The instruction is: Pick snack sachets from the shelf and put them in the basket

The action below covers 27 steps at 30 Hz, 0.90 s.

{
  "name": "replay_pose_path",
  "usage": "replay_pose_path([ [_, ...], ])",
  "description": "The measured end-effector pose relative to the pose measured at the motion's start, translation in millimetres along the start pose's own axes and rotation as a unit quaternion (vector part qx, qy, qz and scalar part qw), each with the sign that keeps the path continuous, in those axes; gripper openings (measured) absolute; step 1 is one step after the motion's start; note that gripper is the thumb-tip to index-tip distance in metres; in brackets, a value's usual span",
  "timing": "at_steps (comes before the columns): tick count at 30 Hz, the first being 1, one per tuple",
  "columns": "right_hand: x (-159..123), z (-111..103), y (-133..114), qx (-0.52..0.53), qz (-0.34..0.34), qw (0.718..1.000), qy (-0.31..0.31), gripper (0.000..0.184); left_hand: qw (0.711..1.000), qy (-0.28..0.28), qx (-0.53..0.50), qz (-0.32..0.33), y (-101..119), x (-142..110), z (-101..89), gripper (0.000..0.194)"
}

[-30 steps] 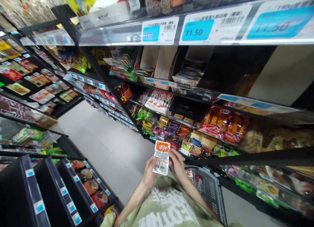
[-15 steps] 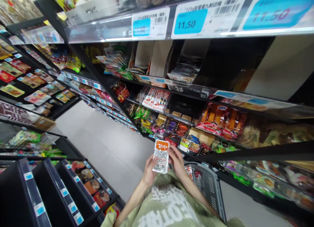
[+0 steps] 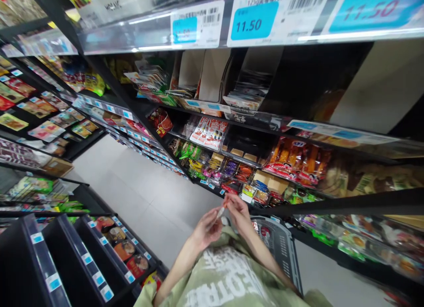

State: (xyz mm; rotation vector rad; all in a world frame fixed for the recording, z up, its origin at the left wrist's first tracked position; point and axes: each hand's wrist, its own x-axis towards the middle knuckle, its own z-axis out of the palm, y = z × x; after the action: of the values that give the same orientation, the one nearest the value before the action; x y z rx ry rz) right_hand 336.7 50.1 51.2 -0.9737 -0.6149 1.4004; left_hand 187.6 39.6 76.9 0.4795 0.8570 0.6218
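Between my hands, in front of my shirt, is a small snack packet [image 3: 221, 211] with an orange top, turned edge-on so that its front barely shows. My left hand [image 3: 208, 229] is closed around the packet's lower part. At its orange upper end, the fingers of my right hand [image 3: 237, 210] pinch the packet. Below my right forearm stands a grey shopping basket [image 3: 289, 249], with a few red and white packets [image 3: 263, 229] inside it.
A shelf edge with price labels [image 3: 254, 24] crosses the top of the view. Lower shelves hold white-and-red bags [image 3: 208, 132], orange snack packs [image 3: 298, 161] and trays of small snacks [image 3: 236, 168]. Black racks [image 3: 49, 254] stand at left, beside the tiled floor [image 3: 132, 183].
The packet has turned from front-facing to edge-on. My left hand has wrapped further around it, and my right hand has shifted to its upper end. The view has moved slightly.
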Motion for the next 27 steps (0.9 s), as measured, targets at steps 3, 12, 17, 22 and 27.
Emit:
replay_pose_path([
  [3,1.8,1.0,-0.4,-0.051,0.043,0.996,0.064,0.032,0.996,-0.063,0.065,-0.012,-4.4,3.9,-5.6,0.068],
  [12,1.8,1.8,-4.8,-0.054,0.03,0.997,0.05,0.025,0.995,-0.098,0.003,-0.027,5.1,2.6,-0.3,0.104],
  [17,2.8,0.5,-5.7,-0.055,0.067,0.995,0.046,0.029,0.994,-0.103,-0.015,-0.033,6.3,2.0,0.7,0.096],
  [22,7.9,-7.8,-15.3,-0.119,0.013,0.993,-0.001,0.026,0.984,-0.156,-0.077,-0.035,6.1,-2.0,-7.6,0.082],
  [27,10.4,-32.6,-23.3,-0.201,0.005,0.978,-0.052,0.026,0.99,-0.118,-0.08,-0.025,-4.3,0.2,-24.1,0.062],
])
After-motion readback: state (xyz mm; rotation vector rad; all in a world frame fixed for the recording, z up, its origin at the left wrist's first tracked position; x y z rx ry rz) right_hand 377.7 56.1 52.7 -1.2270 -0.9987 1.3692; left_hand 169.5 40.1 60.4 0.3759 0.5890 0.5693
